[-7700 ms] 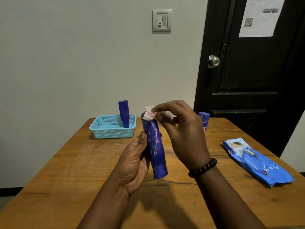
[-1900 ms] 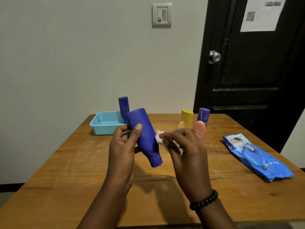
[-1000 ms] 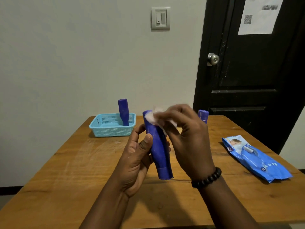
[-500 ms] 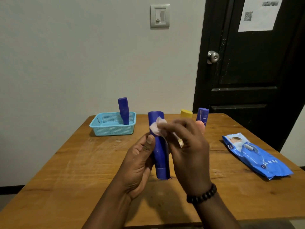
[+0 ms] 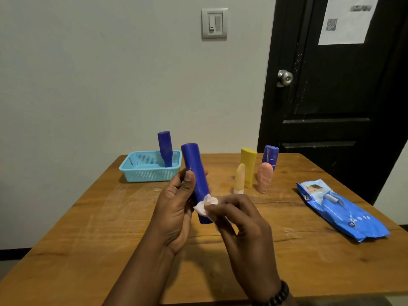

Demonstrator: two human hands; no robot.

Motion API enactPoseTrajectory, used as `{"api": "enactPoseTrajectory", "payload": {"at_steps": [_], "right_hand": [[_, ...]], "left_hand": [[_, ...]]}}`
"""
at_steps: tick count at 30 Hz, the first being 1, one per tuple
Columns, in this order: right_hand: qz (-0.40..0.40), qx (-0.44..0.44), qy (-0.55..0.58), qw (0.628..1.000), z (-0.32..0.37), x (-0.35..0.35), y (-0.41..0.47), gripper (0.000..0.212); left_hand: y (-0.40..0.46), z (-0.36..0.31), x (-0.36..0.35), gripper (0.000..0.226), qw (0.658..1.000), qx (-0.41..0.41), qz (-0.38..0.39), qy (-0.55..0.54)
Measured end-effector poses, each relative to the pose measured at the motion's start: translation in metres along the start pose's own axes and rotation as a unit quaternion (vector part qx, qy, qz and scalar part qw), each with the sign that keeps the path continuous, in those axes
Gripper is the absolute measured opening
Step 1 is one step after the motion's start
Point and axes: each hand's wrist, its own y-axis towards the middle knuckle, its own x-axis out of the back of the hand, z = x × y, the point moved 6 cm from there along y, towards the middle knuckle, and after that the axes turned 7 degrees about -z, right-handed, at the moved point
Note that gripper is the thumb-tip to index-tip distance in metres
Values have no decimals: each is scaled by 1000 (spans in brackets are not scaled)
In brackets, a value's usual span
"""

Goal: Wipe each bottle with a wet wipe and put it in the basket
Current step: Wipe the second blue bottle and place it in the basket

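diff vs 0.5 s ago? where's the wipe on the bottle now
The right hand has slid the wet wipe down the blue bottle, from near its top end to just above its lower end. The left hand grips the bottle as before. The basket, the bottle standing in it and the wipes pack have not moved.

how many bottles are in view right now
6. One blue bottle in the left hand, one blue bottle standing in the basket, and four on the table: yellow, blue, pink, small cream. None seems hidden.
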Motion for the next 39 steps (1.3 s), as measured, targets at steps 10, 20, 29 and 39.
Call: {"api": "enactPoseTrajectory", "payload": {"at_steps": [10,20,29,39], "right_hand": [[-73,33,-76,994,12,10,61,19],[-8,-12,9,1000,0,3,22,24],[-46,-94,73,992,-7,7,28,18],[-17,-137,104,985,-18,6,32,16]], "left_hand": [[-16,27,-10,48,995,29,38,91],[-9,16,-3,55,998,24,-2,50],[-14,22,-13,62,999,38,27,-16],[-14,18,-18,39,991,80,23,-101]]}}
